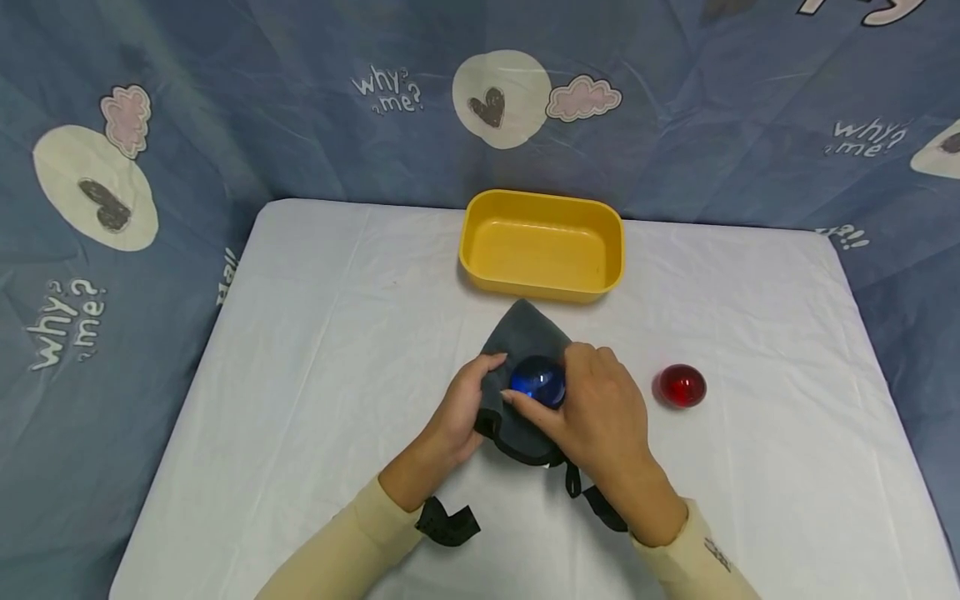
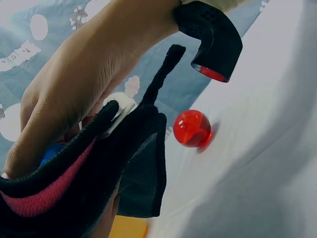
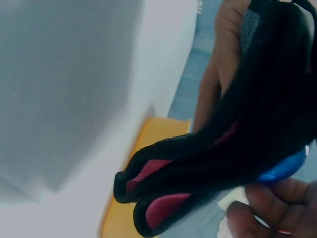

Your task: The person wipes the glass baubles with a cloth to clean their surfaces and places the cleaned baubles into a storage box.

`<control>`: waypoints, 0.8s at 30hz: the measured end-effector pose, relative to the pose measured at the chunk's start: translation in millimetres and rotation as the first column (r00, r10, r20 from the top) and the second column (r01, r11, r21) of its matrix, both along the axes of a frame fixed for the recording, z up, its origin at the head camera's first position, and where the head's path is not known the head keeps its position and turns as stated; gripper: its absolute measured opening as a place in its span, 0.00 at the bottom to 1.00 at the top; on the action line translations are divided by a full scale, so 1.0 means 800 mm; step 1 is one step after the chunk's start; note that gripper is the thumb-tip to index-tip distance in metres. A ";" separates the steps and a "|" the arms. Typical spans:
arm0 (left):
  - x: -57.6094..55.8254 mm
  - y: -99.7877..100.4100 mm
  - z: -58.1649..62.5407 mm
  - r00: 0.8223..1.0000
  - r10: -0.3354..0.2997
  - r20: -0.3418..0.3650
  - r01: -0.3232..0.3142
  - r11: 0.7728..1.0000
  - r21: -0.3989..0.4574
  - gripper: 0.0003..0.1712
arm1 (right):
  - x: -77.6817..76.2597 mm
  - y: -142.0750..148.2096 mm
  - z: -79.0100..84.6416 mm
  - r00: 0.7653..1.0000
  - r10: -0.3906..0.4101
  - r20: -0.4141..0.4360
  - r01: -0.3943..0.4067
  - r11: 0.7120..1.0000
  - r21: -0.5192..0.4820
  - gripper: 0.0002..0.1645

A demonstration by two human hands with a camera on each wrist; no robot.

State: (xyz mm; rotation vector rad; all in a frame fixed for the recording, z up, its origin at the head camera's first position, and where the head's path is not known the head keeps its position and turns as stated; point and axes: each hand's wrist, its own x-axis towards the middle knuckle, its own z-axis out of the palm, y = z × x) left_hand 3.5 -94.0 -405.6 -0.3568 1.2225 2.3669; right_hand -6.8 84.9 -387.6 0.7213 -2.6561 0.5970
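Observation:
A blue, glossy, see-through ball [image 1: 534, 375] rests against a folded dark grey cloth piece [image 1: 521, 329] with black edging and a hanging loop. My right hand [image 1: 606, 408] holds the ball between thumb and fingers, pressing it to the fabric. From the other side, my left hand [image 1: 457, 408] grips the cloth, thumb on top and fingers beneath. Both wrist views reveal a pink lining [image 3: 166, 208] between the cloth's layers. Much of the ball is covered by the right hand and cloth in the left wrist view.
A red see-through ball [image 1: 682, 386] lies on the white-covered table [image 1: 322, 358], right of my right hand. Beyond the cloth, a yellow rectangular tub [image 1: 542, 292] stands by the table's far edge. A blue printed curtain [image 1: 300, 125] surrounds the table's back and sides.

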 end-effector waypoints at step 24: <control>0.009 -0.013 0.004 1.000 -0.023 -0.008 0.023 1.000 0.014 0.32 | -0.003 0.017 0.035 0.925 0.333 0.182 -0.339 0.941 -0.002 0.37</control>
